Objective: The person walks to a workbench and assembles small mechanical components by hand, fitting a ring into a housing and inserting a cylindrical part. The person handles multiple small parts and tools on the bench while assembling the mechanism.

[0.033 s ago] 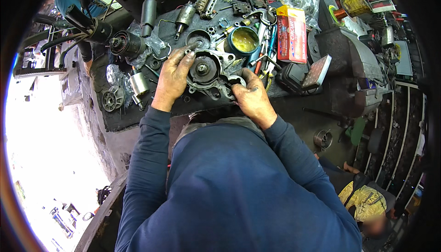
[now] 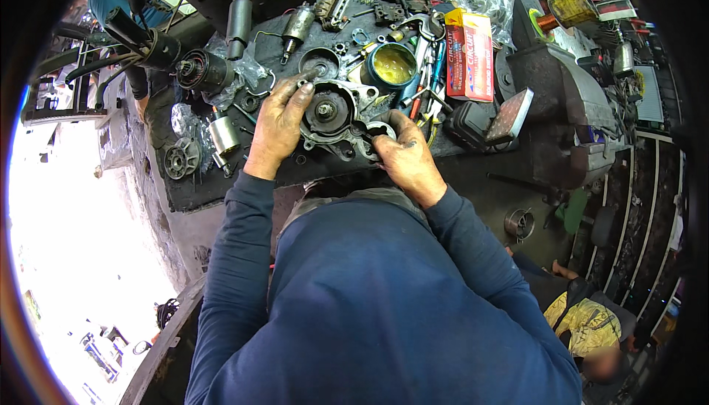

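A cast metal gear housing (image 2: 347, 138), with a round cavity and a toothed shaft (image 2: 325, 110) at its middle, is between my two hands near the bench's front edge. My left hand (image 2: 282, 121) is closed at its left rim, where a small metal piece shows by the thumb tip, too small to name. My right hand (image 2: 405, 155) grips the smaller round opening (image 2: 379, 130) on the right side, thumb on top; its other fingers are partly hidden. Just beyond the housing lies a round metal cap (image 2: 319, 63), touching or close to my left fingertips.
An open tin of yellowish grease (image 2: 394, 64) stands behind the housing, beside several wrenches and pliers (image 2: 423, 73). Red and white boxes (image 2: 470, 58) are to the right, near a large vise (image 2: 569, 102). Cylindrical motor parts (image 2: 223, 133) lie left. Another person (image 2: 591, 324) is at lower right.
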`<action>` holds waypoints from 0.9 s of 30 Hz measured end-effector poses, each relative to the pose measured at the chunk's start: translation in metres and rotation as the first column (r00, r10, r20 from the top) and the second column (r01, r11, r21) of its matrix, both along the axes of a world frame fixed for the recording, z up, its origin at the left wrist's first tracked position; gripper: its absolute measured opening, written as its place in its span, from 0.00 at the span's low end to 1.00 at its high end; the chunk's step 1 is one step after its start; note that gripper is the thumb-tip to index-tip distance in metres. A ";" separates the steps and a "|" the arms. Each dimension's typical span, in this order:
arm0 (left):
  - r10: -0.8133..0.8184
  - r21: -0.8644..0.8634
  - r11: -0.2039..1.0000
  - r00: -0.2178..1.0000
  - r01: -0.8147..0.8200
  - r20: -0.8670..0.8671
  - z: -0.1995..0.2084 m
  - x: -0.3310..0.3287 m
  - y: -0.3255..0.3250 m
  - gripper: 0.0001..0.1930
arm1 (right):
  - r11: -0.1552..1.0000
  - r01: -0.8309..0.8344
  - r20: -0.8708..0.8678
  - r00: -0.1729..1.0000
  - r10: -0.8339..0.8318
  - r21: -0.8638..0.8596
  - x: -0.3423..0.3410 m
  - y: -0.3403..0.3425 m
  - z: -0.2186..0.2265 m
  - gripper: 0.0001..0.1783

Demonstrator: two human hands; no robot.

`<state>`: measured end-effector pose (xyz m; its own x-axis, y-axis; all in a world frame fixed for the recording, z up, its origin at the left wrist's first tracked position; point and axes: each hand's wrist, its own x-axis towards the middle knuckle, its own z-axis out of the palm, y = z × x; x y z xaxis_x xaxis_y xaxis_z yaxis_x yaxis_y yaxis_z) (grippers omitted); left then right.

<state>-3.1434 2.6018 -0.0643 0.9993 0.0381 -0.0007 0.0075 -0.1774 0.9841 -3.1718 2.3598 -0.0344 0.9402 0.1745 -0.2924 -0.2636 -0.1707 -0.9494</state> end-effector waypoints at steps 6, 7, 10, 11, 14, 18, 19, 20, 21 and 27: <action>0.064 0.079 0.995 0.998 -0.064 -0.003 0.005 0.001 -0.009 0.21 | 1.000 -0.025 -0.100 0.995 0.026 0.011 0.009 -0.007 0.003 0.19; 0.119 0.151 0.981 0.993 -0.119 0.005 0.005 -0.002 -0.013 0.21 | 0.998 -0.056 -0.125 0.991 0.052 -0.028 0.011 -0.012 0.006 0.21; 0.188 0.142 0.972 0.982 -0.187 0.011 0.004 -0.008 -0.018 0.20 | 0.999 -0.008 -0.232 0.973 0.019 0.046 0.014 -0.013 0.010 0.20; 0.189 0.130 0.973 0.982 -0.191 0.029 0.004 -0.009 -0.018 0.20 | 1.000 -0.009 -0.236 0.972 0.015 0.025 0.015 -0.014 0.010 0.19; 0.143 0.108 0.983 0.988 -0.148 0.055 0.002 -0.008 -0.014 0.21 | 0.998 -0.068 -0.235 0.970 0.067 0.005 0.019 -0.013 0.010 0.18; 0.164 -0.048 0.986 0.976 -0.159 0.141 0.001 -0.017 0.002 0.30 | 0.993 -0.114 -0.246 0.962 0.116 0.020 0.020 -0.019 0.013 0.19; 0.226 -0.075 0.973 0.969 -0.219 0.102 0.001 -0.024 0.010 0.29 | 0.990 -0.121 -0.215 0.968 0.133 0.068 0.019 -0.020 0.013 0.19; 0.287 -0.091 0.956 0.954 -0.279 0.084 0.000 -0.033 0.022 0.28 | 0.991 -0.108 -0.208 0.971 0.121 0.075 0.018 -0.023 0.014 0.19; 0.365 -0.061 0.928 0.929 -0.368 -0.052 -0.002 -0.037 0.035 0.25 | 0.993 -0.104 -0.187 0.976 0.113 0.054 0.016 -0.025 0.015 0.23; 0.348 0.594 0.780 0.926 -0.199 -0.146 -0.012 -0.085 0.091 0.20 | 0.985 -0.060 -0.148 0.985 0.084 0.162 0.011 -0.052 0.017 0.30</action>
